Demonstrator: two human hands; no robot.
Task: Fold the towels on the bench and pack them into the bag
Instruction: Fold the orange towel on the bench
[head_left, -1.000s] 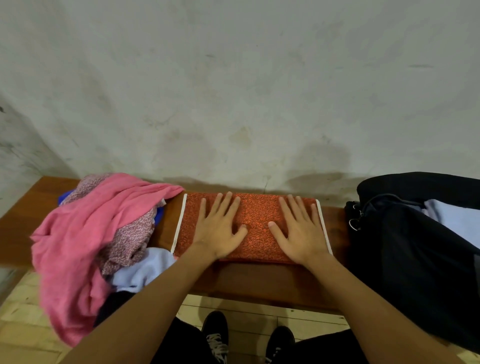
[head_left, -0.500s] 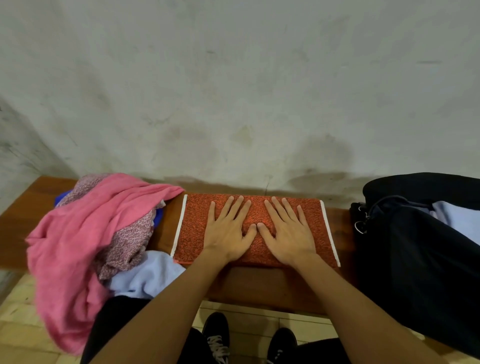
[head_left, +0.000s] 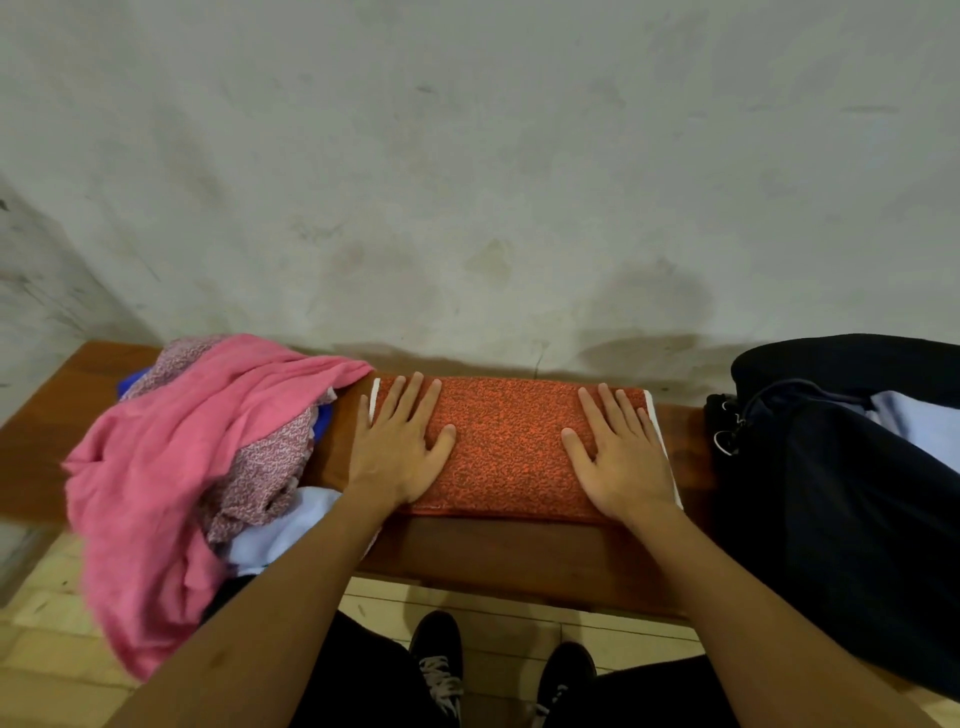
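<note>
Orange towel (head_left: 511, 447), folded to a long rectangle with a white band at each short end, lies flat on the middle of the wooden bench (head_left: 498, 561), close to the far edge by the wall (head_left: 467, 182). The left hand (head_left: 397, 449) lies flat on the left end of the towel, fingers straight and a little spread, palm down; it holds nothing. The right hand (head_left: 621, 457) lies the same way on the right end, fingers straight and pointing to the wall, the little finger near the white band. The two hands are well apart, with bare orange cloth between them.

At the left of the bench is a loose pile of unfolded cloth: a pink towel (head_left: 150, 478) on top, hanging over the near edge toward the floor, a patterned cloth (head_left: 270, 462) under it, a bit of blue cloth (head_left: 322, 423) at the far side, and a pale cloth (head_left: 280, 530) at the near side. At the right stands the dark bag (head_left: 831, 519), open at its top, with a pale folded cloth (head_left: 919, 426) inside. The bag is just beside the orange towel, not touching it. Below the bench two dark shoes (head_left: 439, 660) stand on a light floor.
</note>
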